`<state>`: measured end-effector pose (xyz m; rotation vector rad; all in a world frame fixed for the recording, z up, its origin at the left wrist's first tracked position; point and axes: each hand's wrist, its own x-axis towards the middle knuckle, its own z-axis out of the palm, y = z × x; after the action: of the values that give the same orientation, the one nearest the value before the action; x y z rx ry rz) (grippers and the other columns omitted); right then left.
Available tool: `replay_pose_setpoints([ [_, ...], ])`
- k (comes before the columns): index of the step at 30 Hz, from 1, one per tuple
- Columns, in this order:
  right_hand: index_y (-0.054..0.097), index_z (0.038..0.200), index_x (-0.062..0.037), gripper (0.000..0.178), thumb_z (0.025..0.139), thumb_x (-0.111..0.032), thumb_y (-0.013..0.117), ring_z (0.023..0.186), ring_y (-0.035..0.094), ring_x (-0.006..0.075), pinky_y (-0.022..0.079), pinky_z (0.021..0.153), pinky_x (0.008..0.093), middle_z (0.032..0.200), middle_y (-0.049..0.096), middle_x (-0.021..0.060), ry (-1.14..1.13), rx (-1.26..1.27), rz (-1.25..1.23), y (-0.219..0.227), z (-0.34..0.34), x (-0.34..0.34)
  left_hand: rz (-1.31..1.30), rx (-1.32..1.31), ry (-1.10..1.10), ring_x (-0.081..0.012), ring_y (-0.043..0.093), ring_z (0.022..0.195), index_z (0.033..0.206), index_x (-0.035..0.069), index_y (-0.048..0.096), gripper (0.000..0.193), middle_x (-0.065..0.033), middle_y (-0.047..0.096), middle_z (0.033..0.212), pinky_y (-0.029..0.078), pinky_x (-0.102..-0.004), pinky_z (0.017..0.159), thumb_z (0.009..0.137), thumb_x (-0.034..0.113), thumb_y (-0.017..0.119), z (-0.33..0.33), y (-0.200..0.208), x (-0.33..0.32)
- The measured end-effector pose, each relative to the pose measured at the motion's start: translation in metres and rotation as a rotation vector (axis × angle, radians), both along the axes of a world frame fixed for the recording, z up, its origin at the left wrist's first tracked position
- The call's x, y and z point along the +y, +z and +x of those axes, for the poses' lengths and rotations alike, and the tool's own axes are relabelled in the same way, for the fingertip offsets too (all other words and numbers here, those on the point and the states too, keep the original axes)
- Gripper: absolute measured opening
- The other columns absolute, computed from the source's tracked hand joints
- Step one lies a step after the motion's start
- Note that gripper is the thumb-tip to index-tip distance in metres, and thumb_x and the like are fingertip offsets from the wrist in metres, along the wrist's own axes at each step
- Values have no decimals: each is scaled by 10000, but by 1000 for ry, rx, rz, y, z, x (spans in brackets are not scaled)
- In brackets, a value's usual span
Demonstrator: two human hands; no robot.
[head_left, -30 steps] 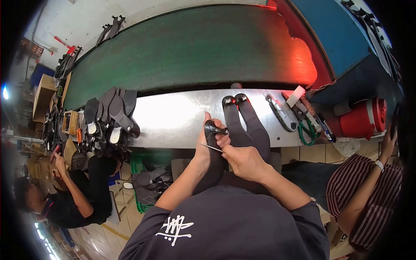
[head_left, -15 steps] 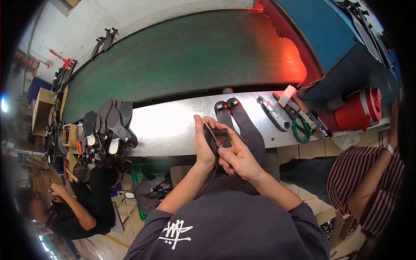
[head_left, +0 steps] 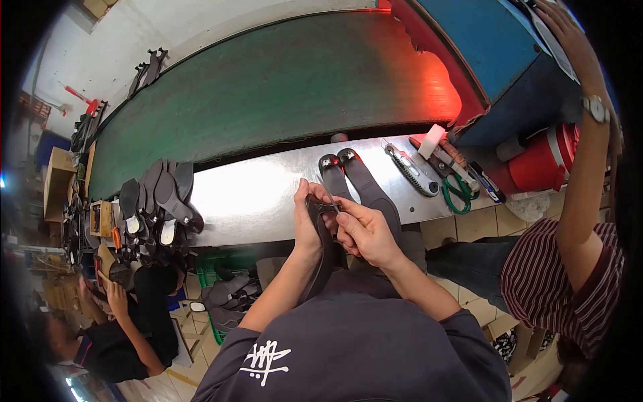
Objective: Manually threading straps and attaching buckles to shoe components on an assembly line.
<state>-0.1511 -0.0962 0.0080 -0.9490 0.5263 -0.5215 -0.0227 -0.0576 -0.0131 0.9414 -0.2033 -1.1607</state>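
A dark shoe sole [head_left: 319,271] stands on edge in front of my chest, its lower part against my shirt. My left hand [head_left: 308,224] is closed round its upper part, thumb pointing up. Close beside it, my right hand [head_left: 368,231] is curled into a pinch, thumb pressed on the fingers at the sole's upper edge. A thin, narrow piece shows between the two hands; its kind is too small to tell. Just beyond my hands, two dark soles with shiny heels, a left one [head_left: 333,175] and a right one [head_left: 368,187], lie side by side on the metal ledge.
The metal ledge [head_left: 248,194] borders a green conveyor belt [head_left: 268,87]. Piled soles [head_left: 161,194] lie left. A utility knife [head_left: 412,171], green-handled scissors [head_left: 459,194] and a red jug [head_left: 542,157] stand right. A green crate [head_left: 218,331] holds soles below. Co-workers are on both sides.
My hands have shifted slightly, the sole still between them. The view has moved a little right. The right co-worker's arm has risen toward the blue machine; the left co-worker's hands have moved up.
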Motion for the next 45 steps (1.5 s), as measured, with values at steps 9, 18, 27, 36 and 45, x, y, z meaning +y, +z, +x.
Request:
replay_pose_setpoints([
  [9, 555, 1198, 41, 334, 876, -27, 611, 584, 483, 33, 390, 525, 184, 685, 556, -11, -98, 96, -502, 9, -6, -5, -28, 18, 20, -90, 359, 418, 780, 136, 409, 381, 14, 414, 562, 299, -230, 390, 945, 479, 431, 0, 9, -3],
  [18, 613, 1002, 28, 171, 838, 14, 658, 702, 560, 36, 452, 611, 193, 802, 632, 17, -232, 93, -692, 4, 12, -7, -106, 10, -13, -105, 410, 716, 784, 101, 409, 368, -9, 413, 755, 367, -257, 674, 956, 426, 419, -5, 8, 2],
  [27, 595, 1146, 17, 368, 1020, -272, 406, 436, 384, 14, 285, 410, 163, 734, 606, 34, -19, 76, -349, 25, 10, -24, -139, -260, -582, -73, 570, 741, 1071, 61, 547, 382, 10, 607, 803, 441, -231, 705, 725, 122, 698, 76, 65, 27],
  [36, 583, 1204, -14, 328, 1017, -220, 409, 435, 375, 9, 257, 400, 163, 688, 567, 20, -271, 208, -408, 17, -18, -68, -301, -1021, 373, -215, 632, 876, 1208, -30, 599, 475, -75, 625, 855, 471, -396, 964, 739, 25, 640, 234, 173, 143],
  [45, 667, 968, -20, 172, 852, -142, 637, 703, 633, 258, 491, 637, 339, 808, 641, 137, -288, 681, -946, -27, -33, -76, 638, -1334, 625, -128, 605, 976, 1162, -33, 640, 306, -90, 666, 1082, 451, -237, 882, 872, 66, 644, 364, 43, 288],
])
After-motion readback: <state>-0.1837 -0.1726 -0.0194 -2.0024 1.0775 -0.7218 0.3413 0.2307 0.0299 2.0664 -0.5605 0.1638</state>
